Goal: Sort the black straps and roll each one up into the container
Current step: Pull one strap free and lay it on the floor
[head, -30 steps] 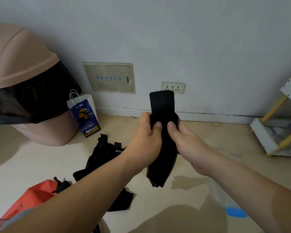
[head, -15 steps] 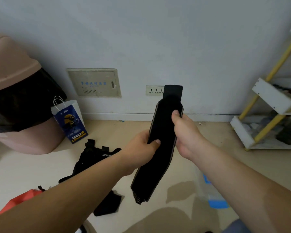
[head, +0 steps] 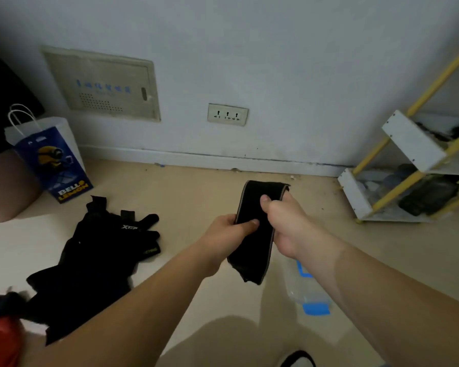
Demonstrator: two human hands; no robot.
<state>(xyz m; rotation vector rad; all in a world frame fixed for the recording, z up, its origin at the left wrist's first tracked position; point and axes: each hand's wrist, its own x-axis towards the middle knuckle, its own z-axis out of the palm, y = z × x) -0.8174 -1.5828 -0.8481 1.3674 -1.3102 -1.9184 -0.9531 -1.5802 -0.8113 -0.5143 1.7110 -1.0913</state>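
A wide black strap (head: 252, 250) with a grey edge hangs in front of me, folded over at its top. My left hand (head: 227, 234) grips its left edge, thumb across the front. My right hand (head: 284, 221) grips its upper part from the right, thumb pressed on the fold. A pile of other black straps (head: 96, 260) lies on the floor to the left. A clear plastic container (head: 306, 292) with blue clips sits on the floor under my right forearm, partly hidden by it.
A blue and white paper bag (head: 51, 157) stands by the wall at left, beside a pink bin (head: 3, 186). A white and yellow shelf rack (head: 408, 165) stands at right. Something red (head: 0, 337) lies at the bottom left. A shoe (head: 297, 360) shows at the bottom edge.
The strap's upper end, which stood up straight, is now folded down over itself. Both hands and the strap have come lower, and the view has shifted closer to the floor.
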